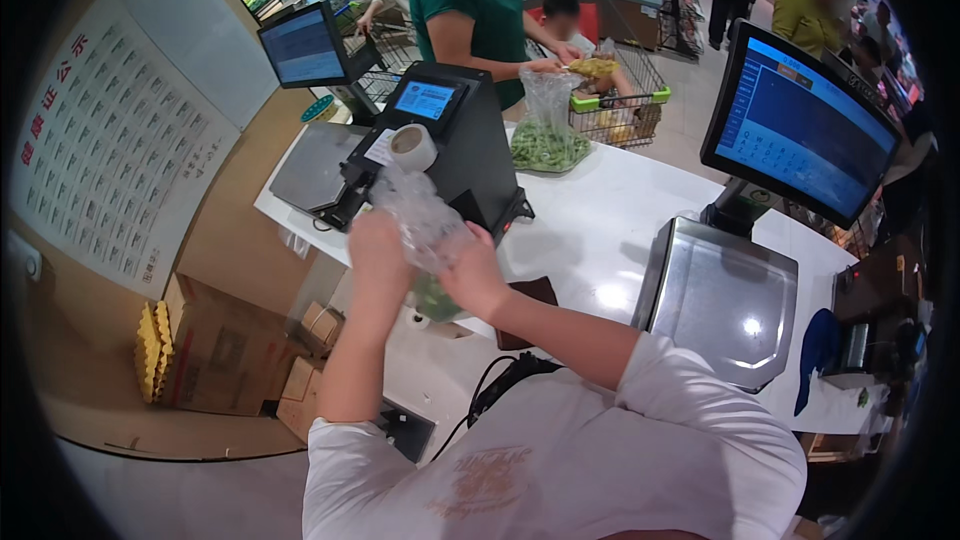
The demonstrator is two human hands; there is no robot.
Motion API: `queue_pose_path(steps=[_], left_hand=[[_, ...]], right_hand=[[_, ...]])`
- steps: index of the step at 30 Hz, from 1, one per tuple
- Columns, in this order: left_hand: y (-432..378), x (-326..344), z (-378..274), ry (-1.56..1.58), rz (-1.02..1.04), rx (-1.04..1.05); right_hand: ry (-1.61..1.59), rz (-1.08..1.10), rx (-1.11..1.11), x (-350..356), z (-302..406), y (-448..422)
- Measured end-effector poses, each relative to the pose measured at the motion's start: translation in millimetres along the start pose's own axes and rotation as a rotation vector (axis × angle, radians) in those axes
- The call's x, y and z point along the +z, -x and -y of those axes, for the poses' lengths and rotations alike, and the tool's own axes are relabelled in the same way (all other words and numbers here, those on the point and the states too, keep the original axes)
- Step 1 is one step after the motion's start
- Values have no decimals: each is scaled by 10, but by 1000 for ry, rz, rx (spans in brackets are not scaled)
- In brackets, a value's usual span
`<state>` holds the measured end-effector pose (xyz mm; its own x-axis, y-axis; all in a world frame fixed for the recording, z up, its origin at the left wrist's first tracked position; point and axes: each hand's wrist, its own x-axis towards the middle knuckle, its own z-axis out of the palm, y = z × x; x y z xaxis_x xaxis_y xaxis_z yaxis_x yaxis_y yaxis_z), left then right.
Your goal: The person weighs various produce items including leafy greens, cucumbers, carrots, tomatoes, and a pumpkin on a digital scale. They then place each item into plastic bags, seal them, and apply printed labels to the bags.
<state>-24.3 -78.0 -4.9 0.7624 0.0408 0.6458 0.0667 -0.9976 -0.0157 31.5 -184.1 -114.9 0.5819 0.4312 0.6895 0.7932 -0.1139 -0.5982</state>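
Note:
Both my left hand (381,251) and my right hand (472,270) grip the gathered upper part of a clear plastic bag (424,221). Something green shows in its lower part, partly hidden behind my wrists. Just beyond my hands stands a black label printer (469,165) with a small lit screen, and a roll of tape or labels (412,148) rests on it. Another clear bag, full of green beans or similar pods (550,144), sits at the counter's far edge. My fingers are blurred.
A weighing scale with a steel platter (724,300) and a tilted monitor (806,124) stand on the white counter (600,210) at right. A second scale (319,165) is at left. Cardboard boxes (225,345) lie below left. People and a shopping cart (622,105) are beyond the counter.

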Motion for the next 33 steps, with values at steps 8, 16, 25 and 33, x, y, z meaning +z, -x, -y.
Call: queue_pose_path(steps=[8, 16, 25, 33], left_hand=[[-335, 768, -955, 696, 516, -177], [-494, 2852, -926, 809, 510, -354], [-1498, 4090, -1145, 465, 359, -769], [-1728, 4868, -771, 911, 553, -906]], right_hand=[[208, -64, 282, -1130, -1106, 255], [494, -271, 685, -1895, -2221, 103], [533, -318, 995, -2029, -3116, 274], [679, -228, 1055, -2083, -3078, 169]])
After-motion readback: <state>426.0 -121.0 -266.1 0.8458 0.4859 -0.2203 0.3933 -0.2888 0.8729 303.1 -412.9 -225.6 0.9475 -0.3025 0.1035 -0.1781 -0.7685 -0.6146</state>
